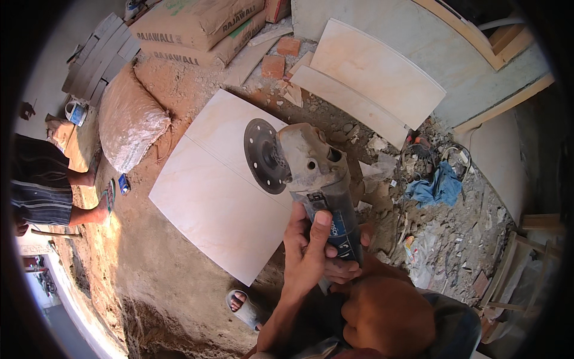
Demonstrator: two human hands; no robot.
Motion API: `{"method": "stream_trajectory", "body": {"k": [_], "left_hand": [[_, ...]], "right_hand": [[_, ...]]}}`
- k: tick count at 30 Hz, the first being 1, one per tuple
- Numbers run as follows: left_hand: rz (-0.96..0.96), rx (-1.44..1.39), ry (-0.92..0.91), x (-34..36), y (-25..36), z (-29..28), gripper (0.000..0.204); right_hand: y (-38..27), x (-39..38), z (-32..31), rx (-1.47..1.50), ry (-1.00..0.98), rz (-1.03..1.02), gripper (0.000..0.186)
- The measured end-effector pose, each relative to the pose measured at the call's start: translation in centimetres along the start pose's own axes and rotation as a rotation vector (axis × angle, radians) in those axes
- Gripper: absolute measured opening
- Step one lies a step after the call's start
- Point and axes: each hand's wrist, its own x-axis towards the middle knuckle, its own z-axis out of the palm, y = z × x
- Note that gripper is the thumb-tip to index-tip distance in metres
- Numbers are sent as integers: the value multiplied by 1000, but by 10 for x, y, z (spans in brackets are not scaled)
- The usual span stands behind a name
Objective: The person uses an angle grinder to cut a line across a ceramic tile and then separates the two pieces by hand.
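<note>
Both my hands hold a grey-blue angle grinder (326, 197), raised above a pale tile. Its dark, round cutting disc (263, 157), with holes around it, faces left over the tile and seems apart from it. My left hand (306, 248) is closed around the grinder's body, thumb on top near a small black switch. My right hand (344, 269) is closed around the lower part of the body and partly hidden by it. The large cream tile (221, 203) lies flat on the ground, a thin straight line (221, 158) running across it.
More cream tiles (371, 66) lean at the wall. Stacked paper sacks (197, 30), bricks (273, 67) and a woven sack (131, 119) lie beyond. Rubble, a cord and blue cloth (439, 184) are at right. A person in striped shorts (42, 179) stands left. My sandaled foot (242, 308) is near the tile.
</note>
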Motion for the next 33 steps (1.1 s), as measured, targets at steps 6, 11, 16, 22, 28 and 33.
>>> {"method": "stream_trajectory", "body": {"k": [6,11,16,22,28,33], "left_hand": [[-79,-14,15,2,-4,-4,62],[-104,-72,-47,4,0,-2,66],[-17,-45,-120,8,-9,-11,71],[-152,-123,-124,10,-36,-25,78],[53,-180,-200,23,-30,-9,81],[58,-275,-264,15,-4,-10,58]], "right_hand": [[1,-1,-2,37,-4,-5,75],[2,-3,4,61,2,-4,76],[8,-8,4,114,19,19,78],[1,-12,7,88,14,133,79],[-17,-2,11,52,-79,249,82],[-35,9,10,19,-86,315,84]]}}
